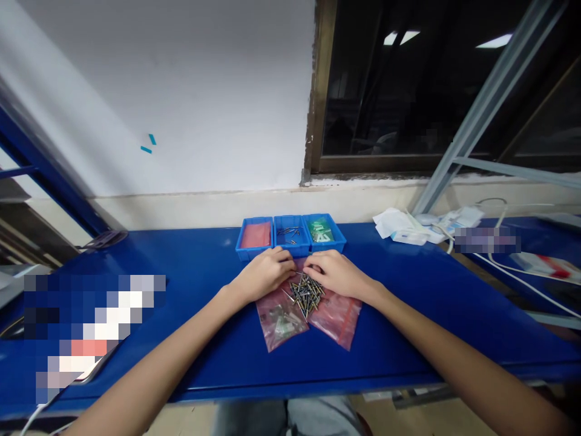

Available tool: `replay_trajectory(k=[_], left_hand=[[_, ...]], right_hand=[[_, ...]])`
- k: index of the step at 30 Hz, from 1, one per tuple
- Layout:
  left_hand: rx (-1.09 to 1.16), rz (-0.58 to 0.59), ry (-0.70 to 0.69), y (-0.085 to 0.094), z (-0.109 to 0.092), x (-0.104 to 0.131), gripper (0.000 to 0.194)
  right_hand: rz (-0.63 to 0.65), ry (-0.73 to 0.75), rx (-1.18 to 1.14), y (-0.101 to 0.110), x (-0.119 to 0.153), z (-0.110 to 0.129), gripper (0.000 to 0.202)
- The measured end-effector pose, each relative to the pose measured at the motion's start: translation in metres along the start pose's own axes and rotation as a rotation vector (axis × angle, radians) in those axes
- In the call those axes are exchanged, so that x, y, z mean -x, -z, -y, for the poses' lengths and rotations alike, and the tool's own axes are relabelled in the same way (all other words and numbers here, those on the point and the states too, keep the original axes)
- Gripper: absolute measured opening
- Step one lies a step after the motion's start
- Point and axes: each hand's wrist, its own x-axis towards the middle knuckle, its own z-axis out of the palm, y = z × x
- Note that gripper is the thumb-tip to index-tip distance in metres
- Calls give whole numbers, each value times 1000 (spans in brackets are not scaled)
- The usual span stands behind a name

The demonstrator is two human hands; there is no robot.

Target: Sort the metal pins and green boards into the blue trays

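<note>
My left hand (270, 272) rests at the upper left edge of a heap of thin metal pins or bits (307, 295), dark with gold and silver parts. Its fingers are curled together, and what they hold is hidden. My right hand (338, 275) lies at the heap's upper right with bent fingers pressed together; whatever is in them cannot be made out. Beneath the heap are pink plastic bags: the left bag (272, 336) contains small clear and green pieces, while the right bag (338, 321) lies flat.
Behind my hands stand three joined blue bins: the left bin (249, 249) with pink bags, the middle bin (293, 245) with several metal pins, the right bin (338, 242) with green-and-clear packets. White crumpled packaging (399, 227) and cables sit right on the blue table (204, 345). A blurred-out device lies left.
</note>
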Motion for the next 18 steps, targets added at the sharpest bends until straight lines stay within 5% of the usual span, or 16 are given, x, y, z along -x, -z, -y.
replay_trajectory(k=[7, 18], left_hand=[[101, -77, 110, 14, 5, 13, 25], [138, -98, 174, 11, -9, 13, 26]], right_hand=[[-79, 42, -73, -3, -2, 7, 17], [-209, 200, 234, -8, 2, 9, 23]])
